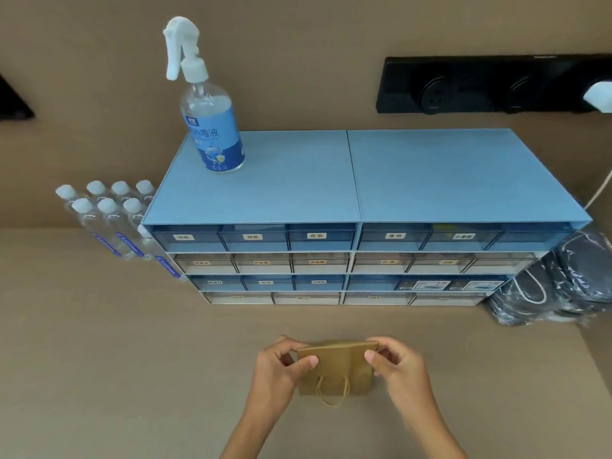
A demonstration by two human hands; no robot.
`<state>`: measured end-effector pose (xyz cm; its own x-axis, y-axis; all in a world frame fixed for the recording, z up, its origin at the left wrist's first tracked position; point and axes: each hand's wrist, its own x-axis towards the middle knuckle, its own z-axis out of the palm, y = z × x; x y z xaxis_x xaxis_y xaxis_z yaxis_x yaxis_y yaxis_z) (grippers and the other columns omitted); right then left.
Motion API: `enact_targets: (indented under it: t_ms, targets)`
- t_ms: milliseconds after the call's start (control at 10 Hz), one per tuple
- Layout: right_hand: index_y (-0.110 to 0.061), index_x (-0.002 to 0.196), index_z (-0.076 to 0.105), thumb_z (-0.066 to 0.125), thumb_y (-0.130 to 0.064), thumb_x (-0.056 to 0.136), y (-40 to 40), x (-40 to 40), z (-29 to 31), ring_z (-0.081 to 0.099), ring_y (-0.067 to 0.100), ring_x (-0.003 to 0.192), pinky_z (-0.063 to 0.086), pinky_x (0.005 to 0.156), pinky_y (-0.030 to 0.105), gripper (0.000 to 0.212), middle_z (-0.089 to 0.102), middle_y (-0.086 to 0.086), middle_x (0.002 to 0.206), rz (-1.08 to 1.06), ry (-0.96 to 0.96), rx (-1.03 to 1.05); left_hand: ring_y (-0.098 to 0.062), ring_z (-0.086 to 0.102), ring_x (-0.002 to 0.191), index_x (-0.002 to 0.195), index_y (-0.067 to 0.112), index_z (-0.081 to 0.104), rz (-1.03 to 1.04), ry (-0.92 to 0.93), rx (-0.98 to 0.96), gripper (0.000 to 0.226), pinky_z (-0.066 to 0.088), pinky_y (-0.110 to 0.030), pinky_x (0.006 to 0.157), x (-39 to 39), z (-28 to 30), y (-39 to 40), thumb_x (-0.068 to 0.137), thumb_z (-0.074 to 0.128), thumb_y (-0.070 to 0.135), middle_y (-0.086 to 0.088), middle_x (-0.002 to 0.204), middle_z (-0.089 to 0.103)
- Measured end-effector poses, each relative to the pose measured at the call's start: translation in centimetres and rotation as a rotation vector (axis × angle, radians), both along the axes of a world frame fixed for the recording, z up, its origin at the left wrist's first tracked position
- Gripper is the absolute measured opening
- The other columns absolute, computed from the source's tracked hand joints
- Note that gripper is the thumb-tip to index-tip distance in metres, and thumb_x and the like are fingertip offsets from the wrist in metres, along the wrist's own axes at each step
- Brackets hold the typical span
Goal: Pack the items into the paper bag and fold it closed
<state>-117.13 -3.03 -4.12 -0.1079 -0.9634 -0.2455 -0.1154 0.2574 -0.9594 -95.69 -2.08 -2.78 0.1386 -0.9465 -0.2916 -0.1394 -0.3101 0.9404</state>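
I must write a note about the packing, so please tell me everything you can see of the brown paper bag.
The paper bag is small, brown kraft paper, with a twisted paper-cord handle hanging at its near side. It rests on the tan table, in front of the blue drawer cabinet. Its top edge looks folded over. The left hand and right hand pinch its two upper corners, thumbs on the near face. Its contents are not visible.

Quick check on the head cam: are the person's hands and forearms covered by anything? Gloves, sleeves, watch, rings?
Nothing worn that shows. The left hand and the right hand are bare, with no gloves, and no rings visible. Both forearms are bare down to the bottom edge of the frame: no sleeves, watch or wristband in view.
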Motion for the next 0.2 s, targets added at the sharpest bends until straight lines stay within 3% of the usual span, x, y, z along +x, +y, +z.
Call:
enact_targets:
  t_ms: [100, 200]
  targets:
    - [-0.026, 0.096, 0.075, 0.071, 0.003, 0.079, 0.2, -0.1, 1.4, 0.057, 0.010, 0.058, 0.048, 0.052, 0.014, 0.034, 0.062, -0.006, 0.057, 0.068, -0.010, 0.062, -0.011, 0.045, 0.054, 0.085, 0.027, 0.078, -0.024, -0.068, -0.005, 0.019, 0.043, -0.022, 0.053, 0.3, 0.6, 0.0, 0.071, 0.085, 0.016, 0.017, 0.069, 0.066]
    - [-0.037, 0.123, 0.060, 0.075, -0.008, 0.079, 1.0, -0.7, 2.4, 0.050, 0.011, 0.055, 0.047, 0.053, 0.010, 0.055, 0.050, -0.011, 0.071, 0.142, -0.021, 0.068, -0.003, 0.044, 0.056, 0.101, 0.039, 0.071, -0.044, -0.169, -0.105, 0.035, 0.042, -0.015, 0.058, 0.7, 1.5, 0.5, 0.071, 0.085, 0.028, 0.028, 0.093, 0.065]
